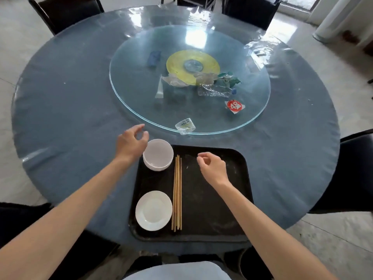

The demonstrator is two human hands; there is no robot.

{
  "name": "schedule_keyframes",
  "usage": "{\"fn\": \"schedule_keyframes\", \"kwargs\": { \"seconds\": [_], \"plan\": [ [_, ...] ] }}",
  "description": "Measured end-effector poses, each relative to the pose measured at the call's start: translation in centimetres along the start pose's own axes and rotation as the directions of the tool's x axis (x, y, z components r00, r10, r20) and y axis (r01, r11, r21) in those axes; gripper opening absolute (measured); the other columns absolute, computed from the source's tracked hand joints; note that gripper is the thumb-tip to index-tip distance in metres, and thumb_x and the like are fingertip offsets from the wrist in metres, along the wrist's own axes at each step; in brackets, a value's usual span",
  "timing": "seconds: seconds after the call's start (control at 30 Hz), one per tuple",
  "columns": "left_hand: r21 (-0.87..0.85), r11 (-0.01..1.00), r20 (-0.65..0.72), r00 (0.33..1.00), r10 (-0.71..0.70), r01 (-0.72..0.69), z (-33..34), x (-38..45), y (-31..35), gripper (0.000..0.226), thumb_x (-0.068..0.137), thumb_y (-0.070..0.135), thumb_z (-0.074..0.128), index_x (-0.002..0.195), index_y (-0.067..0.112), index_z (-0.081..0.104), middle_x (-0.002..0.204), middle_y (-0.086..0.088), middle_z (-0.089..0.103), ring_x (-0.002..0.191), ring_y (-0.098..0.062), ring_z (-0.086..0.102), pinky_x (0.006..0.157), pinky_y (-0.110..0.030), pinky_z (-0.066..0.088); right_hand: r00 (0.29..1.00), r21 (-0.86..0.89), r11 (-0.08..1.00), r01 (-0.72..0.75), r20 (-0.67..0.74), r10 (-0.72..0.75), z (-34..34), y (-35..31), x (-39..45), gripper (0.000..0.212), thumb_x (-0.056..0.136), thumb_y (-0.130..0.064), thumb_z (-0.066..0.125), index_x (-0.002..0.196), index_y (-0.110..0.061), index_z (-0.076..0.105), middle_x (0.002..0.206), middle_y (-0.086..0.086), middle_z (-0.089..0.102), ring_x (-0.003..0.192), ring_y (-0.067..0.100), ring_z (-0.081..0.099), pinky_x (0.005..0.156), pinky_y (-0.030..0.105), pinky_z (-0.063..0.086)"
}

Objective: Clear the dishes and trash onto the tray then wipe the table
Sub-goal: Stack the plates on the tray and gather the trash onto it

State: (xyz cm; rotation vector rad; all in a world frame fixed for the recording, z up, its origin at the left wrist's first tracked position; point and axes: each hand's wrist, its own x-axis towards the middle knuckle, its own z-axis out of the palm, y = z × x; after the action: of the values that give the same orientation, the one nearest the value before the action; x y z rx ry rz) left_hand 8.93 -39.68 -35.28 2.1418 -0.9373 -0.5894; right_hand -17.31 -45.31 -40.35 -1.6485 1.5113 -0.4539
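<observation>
Sitting at the 6 o'clock edge of the round blue plastic-covered counter (pixel 70 93), the black rectangular plastic tray (pixel 212 209) holds the cleared dishes. At the tray's 10 o'clock corner stand two stacked white round bowls (pixel 158 154), overhanging its rim a little. At its 8 o'clock corner lies a small white round plate (pixel 153 210). Between these and the bare right half of the tray lies a bundle of long wooden chopsticks (pixel 177 193), pointing toward 12 o'clock.

The left hand (pixel 132 141) hovers just beside the bowls at their 10 o'clock side, fingers loosely curled, grasping nothing. The right hand (pixel 213 168) hangs over the tray's bare right half, fingers loosely curled too, holding nothing that can be seen.

The round clear glass turntable (pixel 252 110) fills the counter's middle, its near rim close to the tray's far edge. On it trash remains: a crushed clear plastic bottle (pixel 215 91), crumpled clear and green wrappers (pixel 230 77), a blue packet (pixel 154 57) at 10 o'clock, a red-and-white sachet (pixel 234 106) at 4 o'clock, and a small clear packet (pixel 185 125) at the 6 o'clock rim. A yellow disc (pixel 192 66) shows under the glass.

Wide bare counter lies at 9 and 3 o'clock. Dark chairs (pixel 66 11) ring the counter.
</observation>
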Motion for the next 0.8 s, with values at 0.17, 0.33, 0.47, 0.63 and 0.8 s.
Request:
{"fn": "schedule_keyframes", "kwargs": {
  "seconds": [0.17, 0.33, 0.47, 0.63, 0.8],
  "plan": [
    [0.147, 0.947, 0.195, 0.947, 0.254, -0.285, 6.9, 6.0, 6.4, 0.063, 0.087, 0.028, 0.075, 0.146, 0.016, 0.054, 0.148, -0.012, 0.056, 0.138, -0.027, 0.049, 0.117, -0.034, 0.033, 0.997, -0.058, 0.998, 0.033, -0.062, -0.037, -6.1, -0.3, 9.4, 0.041, 0.101, -0.037, 0.063, 0.138, -0.020, 0.066, 0.134, 0.002, 0.070, 0.126, 0.018, 0.062, 0.110, 0.038, 0.048],
    [0.275, 0.909, 0.409, 0.894, 0.184, -0.313, 15.3, 10.3, 6.6, 0.080, 0.083, 0.038, 0.079, 0.154, 0.033, 0.042, 0.164, -0.010, 0.031, 0.150, -0.031, 0.028, 0.123, -0.039, 0.024, 0.997, -0.164, 0.986, -0.042, -0.073, 0.031, -10.2, 1.6, 19.8, 0.053, 0.101, -0.035, 0.062, 0.150, -0.017, 0.053, 0.149, 0.011, 0.058, 0.137, 0.029, 0.054, 0.112, 0.039, 0.040],
    [0.388, 0.858, 0.486, 0.865, 0.121, -0.338, 19.1, 12.2, 4.9, 0.073, 0.088, 0.047, 0.071, 0.153, 0.044, 0.038, 0.164, -0.005, 0.027, 0.148, -0.029, 0.026, 0.117, -0.048, 0.035, 1.000, -0.248, 0.969, -0.014, 0.000, 0.014, -10.4, 2.8, 26.2, 0.059, 0.102, -0.037, 0.060, 0.155, -0.017, 0.045, 0.155, 0.009, 0.051, 0.142, 0.028, 0.049, 0.114, 0.041, 0.039],
    [0.511, 0.710, 0.517, 0.833, 0.197, -0.485, 20.1, 12.9, 2.9, 0.053, 0.094, 0.034, 0.063, 0.146, 0.035, 0.051, 0.152, -0.002, 0.040, 0.131, -0.023, 0.043, 0.093, -0.041, 0.052, 0.979, -0.302, 0.931, 0.203, 0.060, -0.194, -7.4, 1.2, 31.6, 0.052, 0.101, -0.029, 0.063, 0.149, -0.013, 0.051, 0.151, 0.010, 0.051, 0.140, 0.031, 0.045, 0.114, 0.044, 0.039],
    [0.398, 0.693, 0.726, 0.668, 0.163, -0.602, 18.7, 17.8, 3.3, 0.057, 0.082, 0.024, 0.071, 0.134, 0.032, 0.049, 0.123, 0.004, 0.040, 0.108, -0.018, 0.048, 0.084, -0.035, 0.053, 0.924, -0.328, 0.865, 0.378, 0.076, -0.375, -5.2, -2.3, 37.5, 0.038, 0.100, -0.016, 0.063, 0.137, -0.008, 0.062, 0.131, 0.016, 0.059, 0.125, 0.036, 0.053, 0.106, 0.044, 0.046]
  ]
}}
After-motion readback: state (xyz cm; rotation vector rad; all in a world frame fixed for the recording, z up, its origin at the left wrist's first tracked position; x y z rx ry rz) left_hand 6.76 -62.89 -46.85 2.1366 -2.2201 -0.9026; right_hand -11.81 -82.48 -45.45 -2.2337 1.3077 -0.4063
